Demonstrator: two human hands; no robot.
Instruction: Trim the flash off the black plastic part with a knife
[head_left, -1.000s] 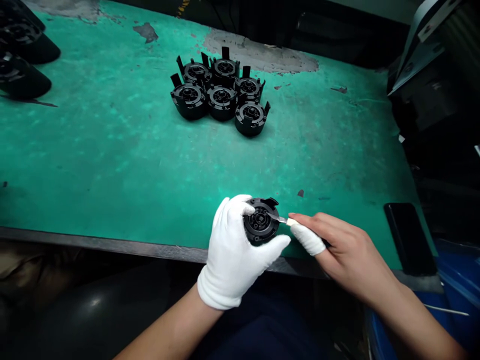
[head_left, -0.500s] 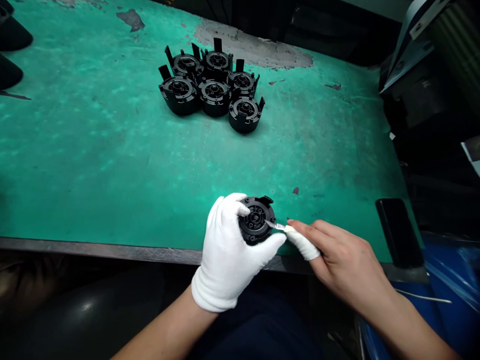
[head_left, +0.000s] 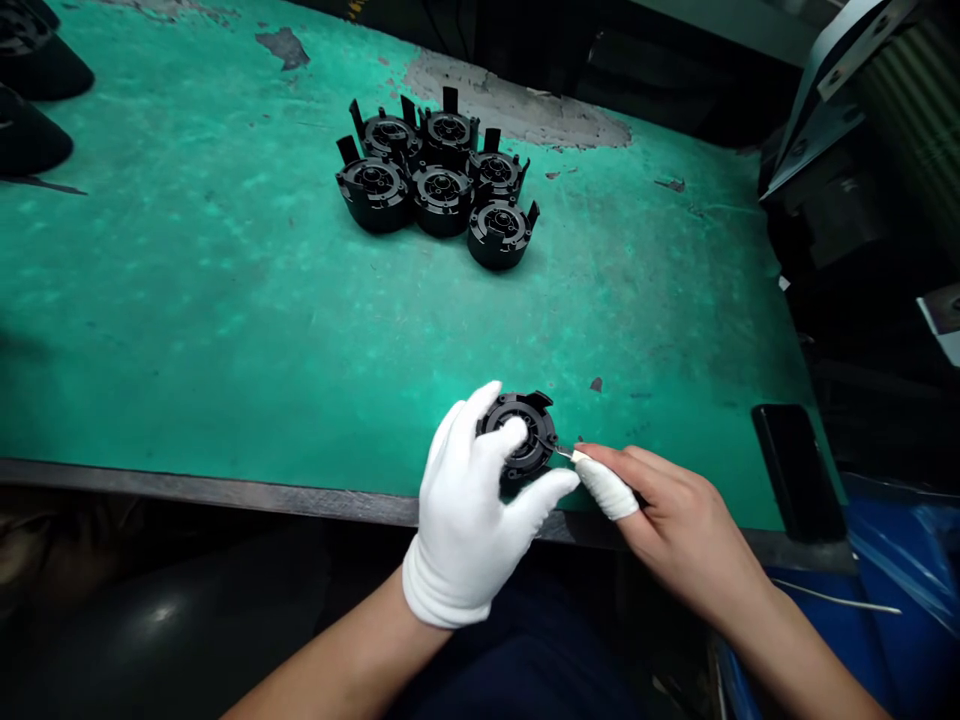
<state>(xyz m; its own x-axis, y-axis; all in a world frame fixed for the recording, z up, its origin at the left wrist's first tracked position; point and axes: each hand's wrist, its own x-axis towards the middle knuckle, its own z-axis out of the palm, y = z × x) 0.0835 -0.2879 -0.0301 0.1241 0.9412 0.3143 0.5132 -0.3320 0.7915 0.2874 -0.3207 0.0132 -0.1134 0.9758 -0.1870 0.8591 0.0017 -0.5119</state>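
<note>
My left hand (head_left: pixel 469 500), in a white glove, is wrapped round a round black plastic housing (head_left: pixel 538 432) near the table's front edge. One gloved finger lies over the middle of the housing, hiding part of its ribbed face. Between the thumb and fingers of my right hand (head_left: pixel 660 500) is a small blade-like metal tool (head_left: pixel 563 453), its tip at the housing's right rim. A white cover sits on the right thumb. Most of the tool's handle is hidden by the fingers.
Several similar black housings (head_left: pixel 442 195) with upright tabs stand grouped farther back on the green table (head_left: pixel 262 330). More black parts (head_left: pixel 37 130) are at the far left. A black phone (head_left: pixel 799 470) lies by the right front corner, above a blue bin (head_left: pixel 900 610).
A left finger has moved onto the middle of the housing. The tool's tip has drawn back from the inner face to the right rim. The whole view has shifted slightly.
</note>
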